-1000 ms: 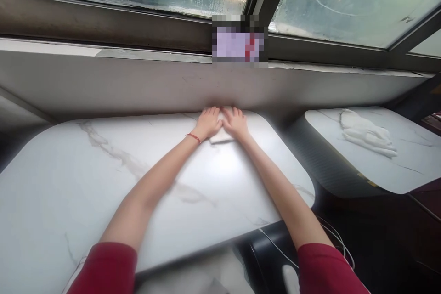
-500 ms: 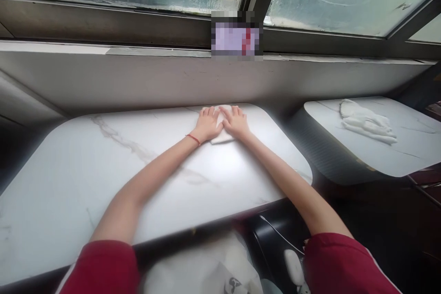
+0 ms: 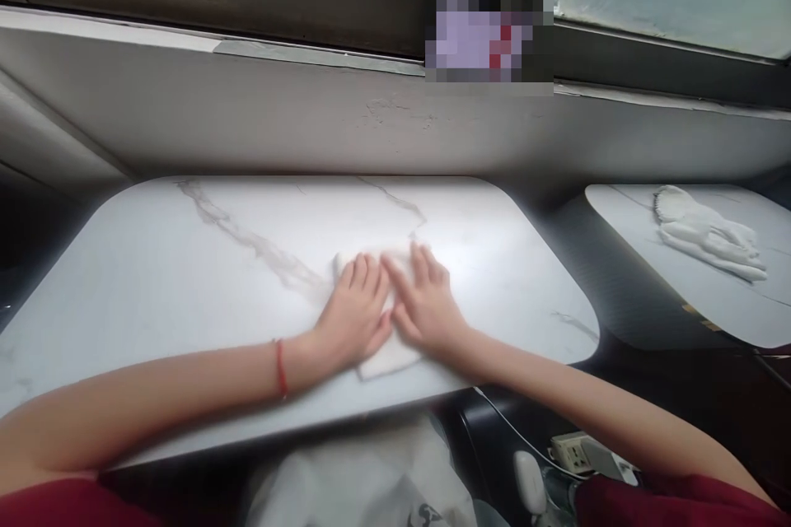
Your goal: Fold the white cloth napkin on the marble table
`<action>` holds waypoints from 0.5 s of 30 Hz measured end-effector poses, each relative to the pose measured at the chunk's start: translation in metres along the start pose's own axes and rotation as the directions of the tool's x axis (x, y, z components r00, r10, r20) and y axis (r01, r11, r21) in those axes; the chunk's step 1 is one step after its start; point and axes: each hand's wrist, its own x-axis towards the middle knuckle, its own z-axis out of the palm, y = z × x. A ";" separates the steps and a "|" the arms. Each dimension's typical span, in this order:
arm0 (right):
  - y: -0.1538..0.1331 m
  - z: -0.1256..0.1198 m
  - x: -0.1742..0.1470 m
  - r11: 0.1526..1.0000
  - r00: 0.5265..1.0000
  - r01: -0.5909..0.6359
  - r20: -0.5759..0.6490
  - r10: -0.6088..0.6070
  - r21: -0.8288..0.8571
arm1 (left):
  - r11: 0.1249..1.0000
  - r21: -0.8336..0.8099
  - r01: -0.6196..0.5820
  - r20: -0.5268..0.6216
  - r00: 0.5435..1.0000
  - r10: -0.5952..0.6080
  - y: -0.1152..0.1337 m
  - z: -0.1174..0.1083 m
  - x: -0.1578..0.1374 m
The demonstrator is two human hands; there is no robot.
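White cloth [image 3: 388,360] on a marbled table [image 3: 154,280], beneath the left hand [image 3: 353,309], fingers close together, and the right hand [image 3: 432,305], forefinger spread wide, cloth edge showing at six o'clock from the fingers

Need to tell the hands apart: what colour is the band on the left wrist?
The band is red; it shows best in the head view.

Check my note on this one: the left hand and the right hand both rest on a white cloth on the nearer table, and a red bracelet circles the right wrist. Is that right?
Not quite: the head view shows the red bracelet on the left wrist. The left hand and right hand do both rest on the white cloth on the nearer table.
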 end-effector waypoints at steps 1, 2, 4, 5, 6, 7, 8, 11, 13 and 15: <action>0.000 0.005 0.016 1.000 1.000 -0.004 -0.002 0.004 0.004 | 1.000 0.002 0.020 0.003 1.000 -0.020 -0.012 0.000 0.007; 0.001 0.010 0.034 1.000 1.000 -0.009 -0.003 0.009 0.010 | 0.999 -0.001 0.042 0.000 0.999 -0.042 -0.025 0.000 0.016; 0.000 0.020 0.073 0.999 1.000 -0.025 0.003 0.025 0.023 | 0.997 -0.014 0.082 -0.018 0.996 -0.082 -0.056 0.001 0.032; 0.000 0.025 0.092 0.999 0.999 -0.033 0.007 0.032 0.032 | 0.995 -0.018 0.097 -0.029 0.995 -0.097 -0.072 0.002 0.039; -0.002 0.029 0.112 0.998 0.999 -0.037 0.012 0.037 0.041 | 0.994 -0.017 0.110 -0.040 0.993 -0.111 -0.089 0.003 0.045; -0.005 0.033 0.130 0.998 0.999 -0.040 0.014 0.040 0.051 | 0.992 -0.012 0.124 -0.050 0.991 -0.125 -0.105 0.005 0.050; -0.008 0.037 0.147 0.997 0.999 -0.042 0.013 0.041 0.062 | 0.990 -0.005 0.140 -0.062 0.988 -0.140 -0.121 0.006 0.053; -0.019 0.047 0.189 0.995 0.999 -0.038 0.001 0.038 0.091 | 0.982 0.003 0.189 -0.105 0.977 -0.188 -0.161 0.012 0.057; -0.024 0.052 0.207 0.994 1.000 -0.027 -0.007 0.028 0.110 | 0.977 -0.014 0.213 -0.125 0.969 -0.213 -0.178 0.016 0.057; -0.026 0.056 0.216 0.991 1.000 -0.016 -0.023 0.020 0.135 | 0.973 -0.047 0.225 -0.139 0.963 -0.229 -0.186 0.019 0.057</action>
